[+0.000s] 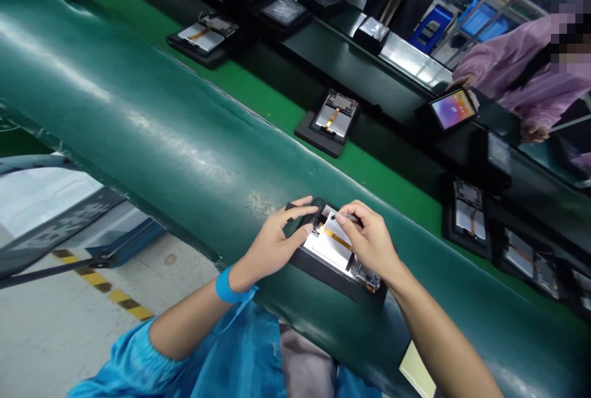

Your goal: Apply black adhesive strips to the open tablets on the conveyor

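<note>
An opened tablet (333,249) with a silver battery and an orange flex strip lies in a black tray (323,275) on the dark green bench edge in front of me. My left hand (272,241) rests on the tray's left end, its fingers pressed around a small black part (315,210) at the tablet's top corner. My right hand (369,239) is curled over the tablet's upper right, pinching a thin dark tool (347,217) whose tip points at the board. A blue strap circles my left wrist.
A bright green conveyor (258,99) carries more opened tablets in black trays (333,118), (205,35), (467,216). Across the line, a person in a pink coat (521,72) holds a lit tablet (453,109). The floor with yellow-black tape (106,287) lies lower left.
</note>
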Demonstrator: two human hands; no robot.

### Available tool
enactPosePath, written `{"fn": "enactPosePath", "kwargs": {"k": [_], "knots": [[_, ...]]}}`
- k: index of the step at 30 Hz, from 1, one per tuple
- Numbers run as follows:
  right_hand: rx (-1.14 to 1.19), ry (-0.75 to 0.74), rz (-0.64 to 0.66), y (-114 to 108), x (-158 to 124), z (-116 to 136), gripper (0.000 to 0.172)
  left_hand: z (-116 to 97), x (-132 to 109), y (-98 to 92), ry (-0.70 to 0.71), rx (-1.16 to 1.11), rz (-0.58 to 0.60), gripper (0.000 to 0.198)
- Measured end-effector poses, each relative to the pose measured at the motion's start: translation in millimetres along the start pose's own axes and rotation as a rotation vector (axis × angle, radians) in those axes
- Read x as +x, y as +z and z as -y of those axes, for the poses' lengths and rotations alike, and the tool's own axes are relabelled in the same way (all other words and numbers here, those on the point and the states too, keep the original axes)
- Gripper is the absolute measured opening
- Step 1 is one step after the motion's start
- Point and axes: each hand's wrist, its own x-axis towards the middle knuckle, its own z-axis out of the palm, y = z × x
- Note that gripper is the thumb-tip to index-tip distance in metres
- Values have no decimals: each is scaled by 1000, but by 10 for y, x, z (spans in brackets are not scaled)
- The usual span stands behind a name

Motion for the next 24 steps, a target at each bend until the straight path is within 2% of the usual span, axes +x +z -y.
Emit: {"fn": "enactPosePath", "kwargs": {"k": [3,6,9,13,24], "knots": [[-151,-20,299,-22,91,-89,18,144,-62,-60,155,366,-35,30],[-315,-57,456,12,142,-177,17,234,-115,-81,310,661,4,29],[-447,-83,496,75,167,-239,17,254,-140,-74,397,790,70,29],[-564,-60,512,126,191,-257,16,249,-137,-58,435,879,150,29],[-647,-19,473,156,180,-240,16,339,-66,18,490,1052,298,47]]}}
